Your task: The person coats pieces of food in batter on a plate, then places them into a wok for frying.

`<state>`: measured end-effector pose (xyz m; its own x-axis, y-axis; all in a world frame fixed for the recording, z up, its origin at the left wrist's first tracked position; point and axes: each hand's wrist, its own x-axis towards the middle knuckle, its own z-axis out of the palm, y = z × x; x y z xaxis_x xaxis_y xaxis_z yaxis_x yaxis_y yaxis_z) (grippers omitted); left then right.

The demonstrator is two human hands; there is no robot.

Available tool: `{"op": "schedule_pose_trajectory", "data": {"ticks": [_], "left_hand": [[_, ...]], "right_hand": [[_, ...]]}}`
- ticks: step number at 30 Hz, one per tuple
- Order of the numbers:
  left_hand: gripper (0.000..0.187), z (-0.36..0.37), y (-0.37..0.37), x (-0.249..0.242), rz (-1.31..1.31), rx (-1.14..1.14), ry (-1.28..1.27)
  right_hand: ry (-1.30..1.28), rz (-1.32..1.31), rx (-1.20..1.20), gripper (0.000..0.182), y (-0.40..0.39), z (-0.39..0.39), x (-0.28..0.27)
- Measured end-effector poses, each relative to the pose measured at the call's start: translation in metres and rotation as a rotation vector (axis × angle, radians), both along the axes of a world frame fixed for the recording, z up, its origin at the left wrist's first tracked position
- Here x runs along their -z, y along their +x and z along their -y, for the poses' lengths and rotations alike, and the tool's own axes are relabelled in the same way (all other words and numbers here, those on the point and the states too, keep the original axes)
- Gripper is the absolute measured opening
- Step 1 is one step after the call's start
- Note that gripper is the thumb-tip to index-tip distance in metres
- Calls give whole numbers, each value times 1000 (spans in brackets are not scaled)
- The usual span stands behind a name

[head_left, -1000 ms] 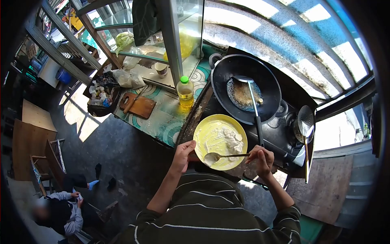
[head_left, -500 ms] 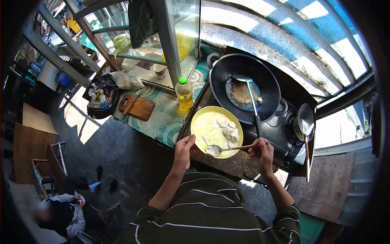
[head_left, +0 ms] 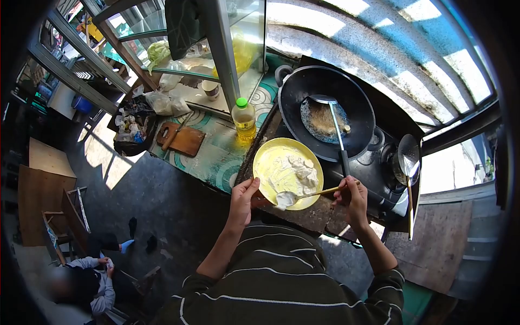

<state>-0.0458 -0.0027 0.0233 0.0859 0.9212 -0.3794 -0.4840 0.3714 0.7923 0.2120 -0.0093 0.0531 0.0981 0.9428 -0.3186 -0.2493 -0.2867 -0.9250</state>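
Note:
My left hand [head_left: 243,201] grips the left rim of a yellow bowl [head_left: 264,157] that holds white batter [head_left: 299,172]. Pinched in my right hand [head_left: 353,201] is the handle of a spoon [head_left: 288,199]; its head, with white batter on it, lies over the bowl's near edge. Beyond the bowl, a large black wok [head_left: 325,78] sits on the stove [head_left: 374,187]. Bubbling oil with browned bits lies in the wok, and a spatula [head_left: 337,127] rests in it with its black handle over the near rim.
An oil bottle [head_left: 244,120] with a green cap stands left of the wok. Further left are a wooden cutting board [head_left: 185,140], plastic bags [head_left: 165,103] and a glass cabinet [head_left: 225,54]. A strainer [head_left: 407,154] lies at the right. A seated person [head_left: 92,281] is at lower left.
The spoon's head has shifted slightly toward the bowl's near edge, and my right hand has moved slightly up. The view has shifted a little; my left hand still holds the bowl.

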Motion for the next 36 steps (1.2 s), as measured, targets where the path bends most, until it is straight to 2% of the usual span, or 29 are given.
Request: {"op": "schedule_pose_trajectory", "data": {"ticks": [7,11,14,16,17,19,24,28,30,36], "left_hand": [[31,-3,0,6,117,16,-73],[31,-11,9,-1,114,-4,-12],[30,-19,16,-8,130,-41,9],[30,-26,20,-12,131,-28,13],[30,-31,22,-15,133,-20,19],[29,-46,31,-17,151,6,48],[28,-102,59,-18,187,81,208],[27,-149,77,-19,198,121,290],[26,-163,88,-21,204,123,308],[25,-195,113,-17,179,113,317]], "right_hand": [[297,254,-9,32,1,1,-9],[346,272,35,33,8,3,-10],[420,160,171,35,12,6,-8],[580,352,10,37,14,2,-12],[584,353,21,37,16,1,-13],[756,379,103,37,21,-5,-17],[791,510,49,30,40,-40,-34],[738,467,57,26,44,-58,-44],[676,309,106,26,48,-68,-43],[728,332,240,26,51,-81,-43]]}}
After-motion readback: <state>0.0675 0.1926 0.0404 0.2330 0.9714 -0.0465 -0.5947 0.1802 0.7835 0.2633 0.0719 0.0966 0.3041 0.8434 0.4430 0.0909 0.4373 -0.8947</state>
